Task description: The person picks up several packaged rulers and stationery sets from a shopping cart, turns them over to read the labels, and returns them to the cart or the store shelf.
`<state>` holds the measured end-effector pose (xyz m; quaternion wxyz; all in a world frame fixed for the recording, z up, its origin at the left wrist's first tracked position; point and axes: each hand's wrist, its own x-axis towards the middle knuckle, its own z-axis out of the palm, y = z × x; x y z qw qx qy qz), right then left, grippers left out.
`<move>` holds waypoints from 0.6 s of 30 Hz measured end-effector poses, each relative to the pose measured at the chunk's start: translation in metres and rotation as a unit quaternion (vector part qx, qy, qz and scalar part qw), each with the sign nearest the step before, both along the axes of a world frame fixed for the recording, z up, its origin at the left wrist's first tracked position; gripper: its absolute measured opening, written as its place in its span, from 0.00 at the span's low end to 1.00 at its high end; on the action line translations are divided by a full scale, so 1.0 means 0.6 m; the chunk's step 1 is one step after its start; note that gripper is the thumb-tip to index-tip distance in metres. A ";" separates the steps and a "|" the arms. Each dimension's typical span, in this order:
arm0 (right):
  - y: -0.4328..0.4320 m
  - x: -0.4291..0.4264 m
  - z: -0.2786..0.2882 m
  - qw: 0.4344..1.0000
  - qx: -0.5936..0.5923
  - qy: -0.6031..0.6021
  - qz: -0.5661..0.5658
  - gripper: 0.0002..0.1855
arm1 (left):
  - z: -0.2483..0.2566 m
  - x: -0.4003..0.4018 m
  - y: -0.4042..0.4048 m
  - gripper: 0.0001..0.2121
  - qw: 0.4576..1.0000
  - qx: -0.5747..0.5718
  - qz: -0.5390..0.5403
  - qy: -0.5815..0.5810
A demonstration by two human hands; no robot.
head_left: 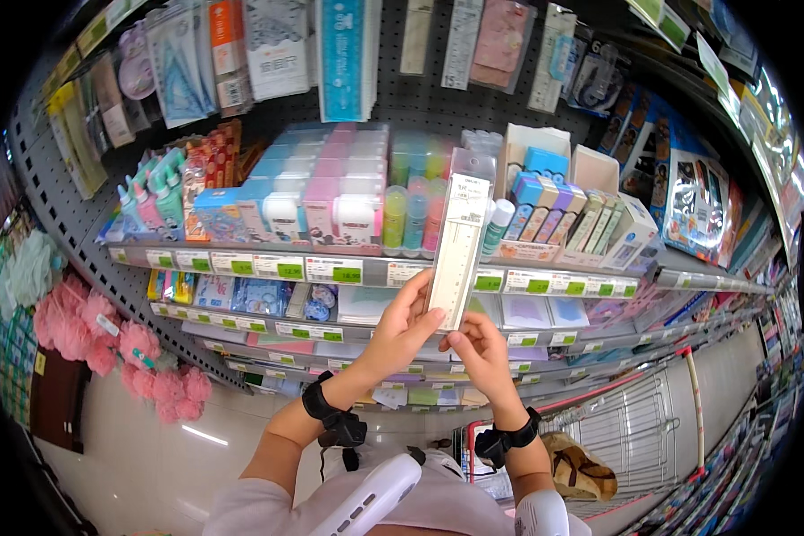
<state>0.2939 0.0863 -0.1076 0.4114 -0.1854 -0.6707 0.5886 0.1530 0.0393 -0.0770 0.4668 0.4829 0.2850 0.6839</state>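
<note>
A packaged ruler [457, 248] in a clear sleeve with a hanging hole stands nearly upright in front of the shelves, tilted slightly right at its top. My left hand [409, 328] grips its lower left edge, thumb across the front. At the bottom right corner, my right hand [476, 348] has its fingers curled, with thumb and fingertips close to the sleeve; whether they pinch it is hard to tell. Behind the ruler, glue bottles [414, 213] and a green-capped tube with a white top [498, 224] stand on the shelf. Black straps circle both wrists.
Boxed stationery [348, 214] fills the shelf, whose front edge [375, 269] carries price tags. Rulers and set squares [181, 74] hang above. Lower shelves hold notebooks and packets. Pink bath puffs [87, 321] hang at left. A wire shopping cart [623, 429] with a brown bag stands at lower right.
</note>
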 end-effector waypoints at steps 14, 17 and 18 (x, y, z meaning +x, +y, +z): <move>0.070 -0.065 0.173 0.988 0.096 0.110 -0.056 0.10 | 0.124 -0.061 0.009 0.27 0.979 0.080 0.060 0.179; 0.080 -0.089 0.217 0.981 0.119 0.143 -0.049 0.11 | 0.149 -0.073 0.015 0.27 0.962 0.118 0.076 0.236; 0.081 -0.098 0.230 0.979 0.123 0.151 -0.051 0.12 | 0.157 -0.074 0.016 0.27 0.962 0.120 0.081 0.234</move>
